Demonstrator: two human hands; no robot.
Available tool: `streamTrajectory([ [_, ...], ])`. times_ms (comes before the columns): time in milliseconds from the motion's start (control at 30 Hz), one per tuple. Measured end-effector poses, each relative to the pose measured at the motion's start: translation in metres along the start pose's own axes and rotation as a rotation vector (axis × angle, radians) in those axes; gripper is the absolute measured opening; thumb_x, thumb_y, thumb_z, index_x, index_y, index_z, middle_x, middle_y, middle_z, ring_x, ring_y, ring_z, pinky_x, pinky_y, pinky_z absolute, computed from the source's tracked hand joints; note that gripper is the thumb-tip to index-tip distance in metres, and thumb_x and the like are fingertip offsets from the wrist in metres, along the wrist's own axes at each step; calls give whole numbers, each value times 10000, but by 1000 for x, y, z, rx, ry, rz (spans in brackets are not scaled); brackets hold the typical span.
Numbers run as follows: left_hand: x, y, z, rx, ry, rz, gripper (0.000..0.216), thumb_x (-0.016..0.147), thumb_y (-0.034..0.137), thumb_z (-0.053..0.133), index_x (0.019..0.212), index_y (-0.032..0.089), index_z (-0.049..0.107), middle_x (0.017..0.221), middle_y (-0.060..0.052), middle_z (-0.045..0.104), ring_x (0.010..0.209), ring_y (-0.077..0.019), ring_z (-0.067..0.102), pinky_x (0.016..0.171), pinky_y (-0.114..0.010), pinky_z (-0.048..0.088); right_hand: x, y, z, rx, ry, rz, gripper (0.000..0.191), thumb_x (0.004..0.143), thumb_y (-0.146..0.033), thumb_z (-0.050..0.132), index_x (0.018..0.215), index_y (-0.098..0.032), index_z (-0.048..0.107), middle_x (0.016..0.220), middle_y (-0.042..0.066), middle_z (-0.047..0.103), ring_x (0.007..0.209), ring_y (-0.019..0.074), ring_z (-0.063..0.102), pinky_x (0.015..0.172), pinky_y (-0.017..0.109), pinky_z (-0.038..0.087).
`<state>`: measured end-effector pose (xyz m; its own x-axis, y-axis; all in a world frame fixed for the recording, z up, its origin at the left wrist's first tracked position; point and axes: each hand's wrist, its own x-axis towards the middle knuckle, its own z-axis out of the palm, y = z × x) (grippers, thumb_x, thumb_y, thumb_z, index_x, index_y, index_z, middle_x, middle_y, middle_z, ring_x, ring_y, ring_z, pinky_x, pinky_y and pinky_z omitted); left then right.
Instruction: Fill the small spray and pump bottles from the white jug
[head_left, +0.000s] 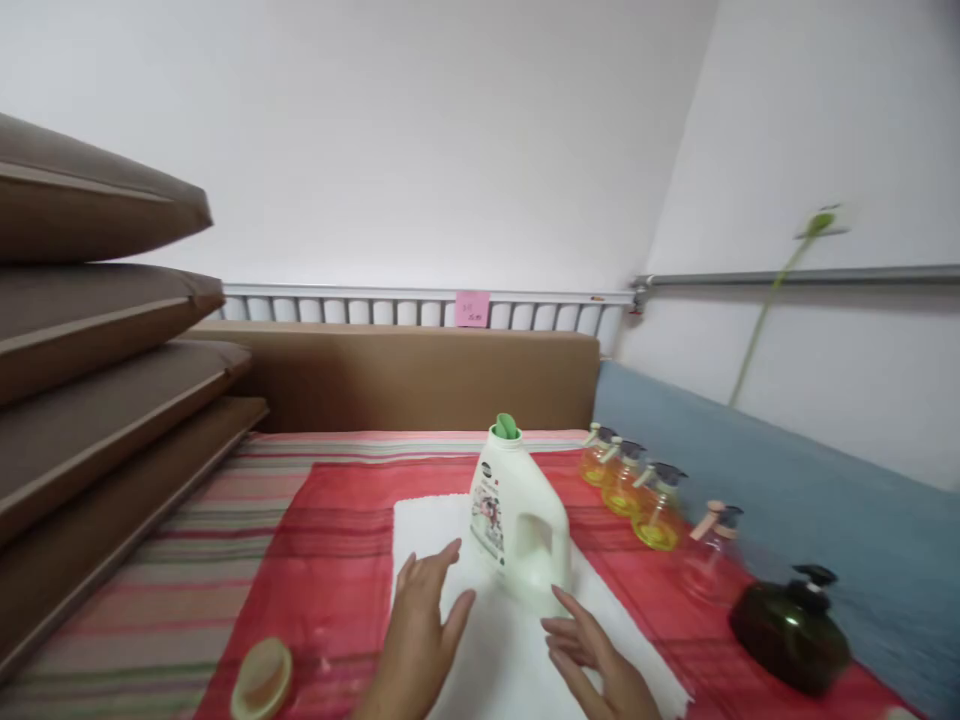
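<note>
Left hand [421, 625]: fingers and thumb apart, near the jug [517, 510]
Right hand [596, 655]: fingers loosely apart, just beside it
Jug: upright on white cloth [491, 655]

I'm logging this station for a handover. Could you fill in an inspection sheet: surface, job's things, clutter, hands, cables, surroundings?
Surface: white cloth over red cloth on a striped cover.
Job's things: pale jug upright on the white cloth, uncapped, green spout showing.
Clutter: round lid at lower left; four small bottles and a dark pump bottle along the right.
Hands: left hand and right hand open near the jug, holding nothing; contact unclear.
Cables: green cable below the wall socket.
Surroundings: stacked brown cushions at left; radiator behind.
</note>
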<state>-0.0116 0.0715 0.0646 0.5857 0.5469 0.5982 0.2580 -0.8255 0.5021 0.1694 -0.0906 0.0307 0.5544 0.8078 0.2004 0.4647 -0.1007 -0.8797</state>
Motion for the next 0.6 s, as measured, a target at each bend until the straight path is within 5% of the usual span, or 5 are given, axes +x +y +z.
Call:
streamTrajectory([
  [267, 22, -46, 2, -187, 94, -64, 493, 831, 465, 507, 1267, 240, 452, 1088, -95, 676, 987, -226, 642, 861, -392, 515, 32, -43, 20, -7, 54, -124, 502, 844, -306, 471, 1324, -202, 366, 1056, 113, 655, 937, 211, 633, 859, 371, 486],
  [433, 31, -68, -21, -235, 160, -216, 566, 760, 584, 509, 1196, 224, 528, 1061, -83, 692, 960, -238, 657, 688, -304, 562, 37, -54, 40, 70, 46, -105, 481, 834, -262, 492, 1298, -184, 391, 1029, 109, 649, 907, 208, 632, 848, 379, 481],
  [600, 40, -61, -51, -262, 176, -311, 567, 729, 611, 515, 1172, 258, 539, 1071, -65, 684, 975, -244, 644, 600, -258, 548, 48, -88, 40, 102, 55, -190, 484, 833, -215, 507, 1301, -210, 388, 1031, 88, 640, 935, 198, 612, 870, 385, 465],
])
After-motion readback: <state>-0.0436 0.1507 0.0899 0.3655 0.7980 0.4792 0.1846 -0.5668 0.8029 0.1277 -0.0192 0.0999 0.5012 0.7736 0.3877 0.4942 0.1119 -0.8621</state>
